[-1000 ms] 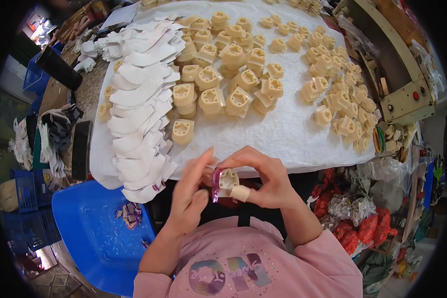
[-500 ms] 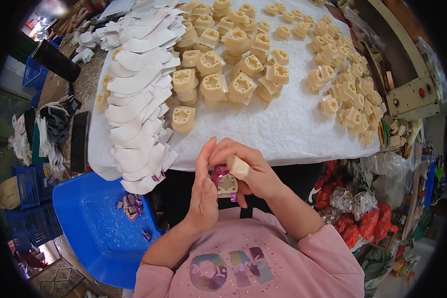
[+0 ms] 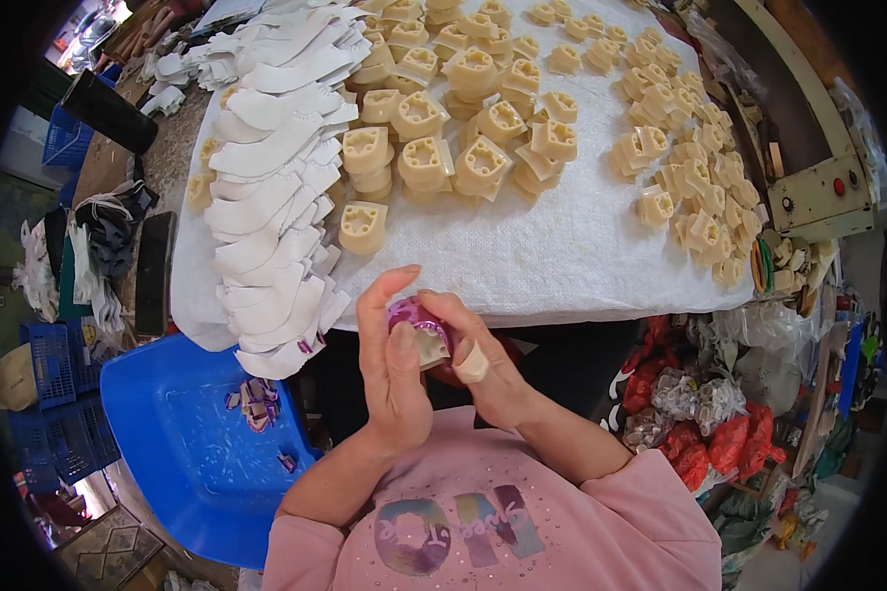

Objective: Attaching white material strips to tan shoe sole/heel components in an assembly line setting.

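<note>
My left hand point(image 3: 392, 379) and my right hand point(image 3: 498, 389) are closed around one block shoe heel point(image 3: 431, 347) at the near edge of the table. Shiny purple covering point(image 3: 412, 314) wraps its curved outside, and its cream face with holes shows between my hands. The left thumb presses against the heel while the left index finger stretches upward. A cream wrap point(image 3: 472, 363) covers a digit of my right hand. Part of the heel is hidden by my fingers. Beyond my hands stand bare cream heels point(image 3: 363, 228) in stacks.
Curved white pieces point(image 3: 256, 212) overlap in a long row on the left of the white-covered table point(image 3: 562, 261). Smaller cream heels point(image 3: 700, 187) are piled at right. A blue basin point(image 3: 182, 433) with purple scraps point(image 3: 257, 405) sits lower left. Red plastic bags point(image 3: 759, 438) lie lower right.
My hands have turned the heel, so its purple side now faces up more and less of its cream face shows. They have shifted slightly left and toward the table.
</note>
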Tool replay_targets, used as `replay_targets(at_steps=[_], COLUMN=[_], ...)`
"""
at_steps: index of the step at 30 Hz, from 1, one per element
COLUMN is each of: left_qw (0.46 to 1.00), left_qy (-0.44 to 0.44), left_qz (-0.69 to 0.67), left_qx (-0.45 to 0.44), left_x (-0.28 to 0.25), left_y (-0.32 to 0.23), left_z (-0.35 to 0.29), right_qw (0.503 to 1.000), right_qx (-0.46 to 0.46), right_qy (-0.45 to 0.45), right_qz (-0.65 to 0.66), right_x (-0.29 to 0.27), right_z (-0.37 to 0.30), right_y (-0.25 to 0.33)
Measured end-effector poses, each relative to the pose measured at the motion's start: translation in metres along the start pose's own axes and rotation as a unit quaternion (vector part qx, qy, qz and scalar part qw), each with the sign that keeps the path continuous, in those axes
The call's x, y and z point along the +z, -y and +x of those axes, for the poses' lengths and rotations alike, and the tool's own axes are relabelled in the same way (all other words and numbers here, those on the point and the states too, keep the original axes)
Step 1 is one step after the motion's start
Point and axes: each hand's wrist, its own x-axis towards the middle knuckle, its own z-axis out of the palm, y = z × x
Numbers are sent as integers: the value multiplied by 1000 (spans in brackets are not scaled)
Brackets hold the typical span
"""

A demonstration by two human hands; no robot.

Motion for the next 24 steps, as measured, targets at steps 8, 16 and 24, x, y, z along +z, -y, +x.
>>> replay_targets(at_steps=[8, 16, 24], left_qw=[1000, 955, 927], left_qy=[20, 89, 112], left_qz=[-15, -250, 284], left_qx=[4, -132, 217], left_x=[4, -6, -14], left_y=[5, 1, -3], left_z=[-8, 4, 12], right_qw=[985, 992, 938], right_qx=[-100, 79, 34], right_qy=[-4, -16, 22], right_qz=[-138, -98, -345], right_x=[-3, -20, -24], right_z=[3, 13, 23], right_y=[-1, 22, 36])
